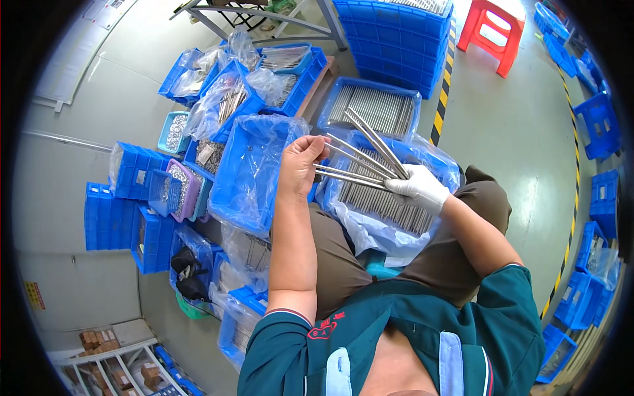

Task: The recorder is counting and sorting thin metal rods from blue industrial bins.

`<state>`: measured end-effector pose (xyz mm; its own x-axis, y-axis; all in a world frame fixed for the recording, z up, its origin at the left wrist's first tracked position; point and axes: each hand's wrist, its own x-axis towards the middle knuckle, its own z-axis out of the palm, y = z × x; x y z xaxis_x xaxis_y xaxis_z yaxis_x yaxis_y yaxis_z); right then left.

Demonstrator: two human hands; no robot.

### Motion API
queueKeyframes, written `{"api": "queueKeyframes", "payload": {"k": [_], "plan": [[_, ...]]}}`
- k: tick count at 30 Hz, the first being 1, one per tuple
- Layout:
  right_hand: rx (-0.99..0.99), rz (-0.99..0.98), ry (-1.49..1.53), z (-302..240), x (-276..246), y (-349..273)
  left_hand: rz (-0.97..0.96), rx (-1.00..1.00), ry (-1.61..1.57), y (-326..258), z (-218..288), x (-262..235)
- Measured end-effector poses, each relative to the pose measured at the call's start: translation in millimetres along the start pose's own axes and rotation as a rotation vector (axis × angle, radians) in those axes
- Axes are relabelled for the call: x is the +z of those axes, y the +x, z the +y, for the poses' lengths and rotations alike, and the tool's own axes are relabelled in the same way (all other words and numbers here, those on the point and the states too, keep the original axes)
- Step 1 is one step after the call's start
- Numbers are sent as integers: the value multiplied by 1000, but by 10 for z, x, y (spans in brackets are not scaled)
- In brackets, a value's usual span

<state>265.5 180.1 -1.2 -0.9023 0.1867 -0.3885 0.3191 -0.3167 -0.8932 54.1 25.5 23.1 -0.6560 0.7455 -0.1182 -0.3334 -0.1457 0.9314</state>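
Note:
My right hand [420, 189], in a white glove, is closed round the near ends of several slim metal rods [360, 160]. They fan out to the left and away from me. My bare left hand [302, 162] is closed, thumb against fingers, at the far ends of the lower rods. Two thicker-looking rods [376, 142] point up and away, clear of the left hand. Below the hands, between my knees, a plastic-lined blue crate [444, 173] holds rows of similar rods [389, 204]. Just beyond it, another blue crate [416, 109] is filled with rods side by side.
A large blue bin [247, 168] with a clear liner stands left of my hands. Farther left are blue crates [135, 168] and a purple basket [187, 191] of small metal parts. Tall stacked crates [396, 49] rise ahead; a red stool [492, 36] stands beyond the striped floor tape [442, 109].

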Motion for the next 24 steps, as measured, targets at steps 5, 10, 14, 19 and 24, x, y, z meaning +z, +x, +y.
{"api": "queueKeyframes", "payload": {"k": [5, 10, 14, 19, 24], "plan": [[16, -4, -19, -15, -9, -8, -64, -15, 24, -6, 3, -41], [18, -41, 81, 16, -18, -19, -200, -77, 52, -43, 26, 13], [24, -35, 20, 3, -9, -22, -236, -49, 140, -39, 90, -8], [13, -25, -56, 2, -26, -26, 13, 174, 231, -12, 158, -156], [26, -28, -59, 2, 8, -28, -47, 122, 170, -31, 73, -11]]}}
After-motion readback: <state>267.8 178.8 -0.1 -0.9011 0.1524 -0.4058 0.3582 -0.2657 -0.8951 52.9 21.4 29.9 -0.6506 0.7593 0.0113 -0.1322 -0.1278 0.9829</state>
